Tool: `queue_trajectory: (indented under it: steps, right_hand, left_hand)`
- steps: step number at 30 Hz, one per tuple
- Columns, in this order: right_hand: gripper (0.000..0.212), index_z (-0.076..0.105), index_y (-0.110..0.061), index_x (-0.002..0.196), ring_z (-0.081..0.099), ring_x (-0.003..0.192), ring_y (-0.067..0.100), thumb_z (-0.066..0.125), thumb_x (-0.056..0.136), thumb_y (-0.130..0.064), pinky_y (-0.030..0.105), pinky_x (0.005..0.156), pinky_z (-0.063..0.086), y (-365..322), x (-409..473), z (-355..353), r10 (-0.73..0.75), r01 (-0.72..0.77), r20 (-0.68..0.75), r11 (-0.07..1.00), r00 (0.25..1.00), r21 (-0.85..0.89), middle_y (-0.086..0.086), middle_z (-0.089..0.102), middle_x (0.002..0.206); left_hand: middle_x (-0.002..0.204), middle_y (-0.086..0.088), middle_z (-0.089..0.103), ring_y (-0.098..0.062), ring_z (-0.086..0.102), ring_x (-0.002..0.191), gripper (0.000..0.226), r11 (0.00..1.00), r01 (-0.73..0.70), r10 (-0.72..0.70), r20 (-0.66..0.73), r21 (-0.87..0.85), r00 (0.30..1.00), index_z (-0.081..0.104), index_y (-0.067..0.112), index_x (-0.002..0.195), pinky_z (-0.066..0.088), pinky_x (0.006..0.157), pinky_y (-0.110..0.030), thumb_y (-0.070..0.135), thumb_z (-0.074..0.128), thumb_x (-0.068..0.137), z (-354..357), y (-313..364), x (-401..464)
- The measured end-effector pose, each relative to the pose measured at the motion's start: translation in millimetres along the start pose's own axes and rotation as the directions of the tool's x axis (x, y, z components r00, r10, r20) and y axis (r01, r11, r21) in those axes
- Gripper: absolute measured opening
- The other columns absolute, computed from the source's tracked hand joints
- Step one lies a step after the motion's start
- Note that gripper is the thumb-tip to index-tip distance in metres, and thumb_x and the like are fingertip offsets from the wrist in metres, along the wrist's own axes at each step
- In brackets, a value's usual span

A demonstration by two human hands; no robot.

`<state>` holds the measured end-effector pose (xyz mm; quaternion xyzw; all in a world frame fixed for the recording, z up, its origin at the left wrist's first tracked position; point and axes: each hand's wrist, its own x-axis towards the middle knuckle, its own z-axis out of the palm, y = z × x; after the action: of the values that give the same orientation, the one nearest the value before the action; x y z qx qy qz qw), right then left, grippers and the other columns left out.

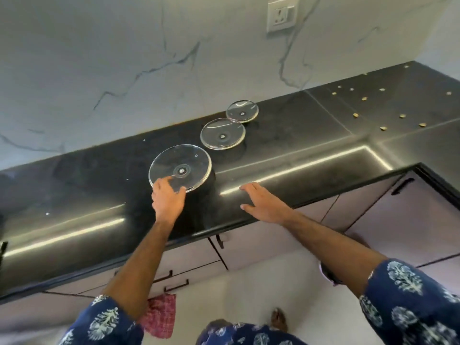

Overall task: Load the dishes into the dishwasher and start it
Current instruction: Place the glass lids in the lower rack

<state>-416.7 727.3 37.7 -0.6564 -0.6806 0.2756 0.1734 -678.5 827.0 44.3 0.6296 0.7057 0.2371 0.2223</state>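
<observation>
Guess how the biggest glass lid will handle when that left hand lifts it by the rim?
Large glass lid looks rigid and clear, so probably stiff, brittle, and slick against the left hand pinching its near edge. An edge grip on such a wide disc likely lets the far side sag. It sits knob-down, tilted on the black countertop, so a push may rock it.

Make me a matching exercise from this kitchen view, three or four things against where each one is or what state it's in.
Things:
1. large glass lid
2. small glass lid
3. right hand
4. red cloth

Places or states:
A. hanging below the countertop
B. farthest along the counter
C. open, fingers straight
D. rim held by the left hand

Pairs: 1-D, 2-B, 3-C, 4-A
</observation>
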Motion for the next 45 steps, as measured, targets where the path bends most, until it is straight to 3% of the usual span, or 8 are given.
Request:
queue_trajectory:
  steps: [5, 9, 12, 21, 29, 33, 37, 45]
  right_hand:
    - [0.054, 0.041, -0.016, 0.143, 0.041, 0.135, 0.017, 0.063, 0.095, -0.028, 0.034, 0.114, 0.034, -4, 29, 8, -0.011, 0.008, 0.044, 0.998, 0.999, 0.065, 0.002, 0.043, 0.144]
    - [0.054, 0.04, -0.018, 0.143, 0.039, 0.137, 0.017, 0.062, 0.095, -0.027, 0.036, 0.115, 0.034, -5, 46, 10, 0.011, -0.013, 0.032, 0.997, 0.999, 0.072, 0.001, 0.041, 0.146]
    - [0.058, 0.038, -0.015, 0.146, 0.038, 0.139, 0.021, 0.063, 0.094, -0.025, 0.036, 0.116, 0.033, -11, 55, 14, 0.005, -0.005, -0.008, 1.0, 1.0, 0.023, 0.003, 0.039, 0.147]
    - [0.095, 0.015, -0.018, 0.158, -0.002, 0.154, 0.021, 0.069, 0.084, -0.042, 0.049, 0.124, 0.01, -52, 32, 22, -0.276, 0.182, -0.096, 0.819, 0.956, -0.544, 0.004, 0.007, 0.166]
    - [0.062, 0.054, -0.024, 0.142, 0.052, 0.132, 0.015, 0.064, 0.082, -0.011, 0.03, 0.103, 0.047, -40, -111, 30, -0.089, -0.045, -0.323, 0.921, 0.942, -0.386, -0.003, 0.054, 0.145]
    - [0.048, 0.058, -0.039, 0.134, 0.063, 0.106, 0.005, 0.055, 0.089, -0.023, 0.018, 0.077, 0.046, -38, -230, 40, 0.268, -0.354, -0.557, 0.934, 0.786, -0.05, -0.016, 0.069, 0.121]
    - [0.012, 0.067, -0.028, 0.103, 0.053, 0.064, 0.006, 0.065, 0.091, -0.032, 0.026, 0.061, 0.042, -36, -350, 66, 0.586, -0.506, -0.604, 0.8, 0.54, 0.323, -0.018, 0.058, 0.069]
    - [0.021, 0.07, -0.035, 0.099, 0.069, 0.084, 0.003, 0.074, 0.082, -0.024, 0.034, 0.078, 0.054, -30, -556, 167, 0.895, -0.421, -0.439, 0.429, 0.08, 0.799, -0.013, 0.074, 0.089]
  left_hand:
    - [0.125, -0.016, 0.057, -0.033, 0.064, 0.109, 0.067, 0.742, 0.44, -0.405, 0.186, -0.505, 0.895, 0.034, 0.007, 0.141, 0.057, 0.086, -0.05, 0.033, 0.067, 0.089, 2, -42, 52]
    - [0.106, -0.021, 0.063, -0.035, 0.072, 0.086, 0.018, 0.49, 0.524, -0.318, 0.416, -0.696, 0.852, 0.047, 0.005, 0.118, 0.06, 0.077, -0.056, 0.003, 0.051, 0.101, 7, -50, 72]
    - [0.109, -0.026, 0.066, -0.038, 0.074, 0.084, 0.032, 0.395, 0.525, -0.261, 0.455, -0.754, 0.851, 0.038, 0.007, 0.126, 0.062, 0.064, -0.05, -0.009, 0.044, 0.099, 7, -48, 79]
    - [0.11, -0.029, 0.071, -0.049, 0.071, 0.092, 0.026, 0.523, 0.511, 0.03, 0.614, -0.682, 0.789, 0.04, 0.008, 0.129, 0.063, 0.06, -0.048, 0.002, 0.035, 0.103, -22, -33, 43]
    - [0.114, -0.024, 0.071, -0.039, 0.073, 0.086, 0.05, 0.769, 0.408, 0.402, 0.868, -0.492, 0.291, 0.048, 0.004, 0.138, 0.061, 0.068, -0.044, 0.021, 0.043, 0.09, 7, 51, -32]
    - [0.124, -0.014, 0.069, -0.043, 0.07, 0.101, 0.054, 0.888, 0.242, 0.415, 0.908, -0.39, -0.061, 0.053, 0.018, 0.134, 0.06, 0.077, -0.045, 0.055, 0.033, 0.1, 47, 95, -100]
    - [0.121, -0.008, 0.072, -0.033, 0.073, 0.101, 0.048, 0.931, 0.046, 0.364, 0.919, -0.362, -0.151, 0.056, 0.02, 0.129, 0.06, 0.081, -0.05, 0.053, 0.039, 0.099, 102, 118, -205]
    - [0.125, 0.002, 0.067, -0.015, 0.067, 0.108, 0.025, 0.851, -0.36, 0.24, 0.893, -0.382, -0.38, 0.058, 0.024, 0.123, 0.053, 0.093, -0.042, 0.035, 0.057, 0.101, 161, 106, -448]
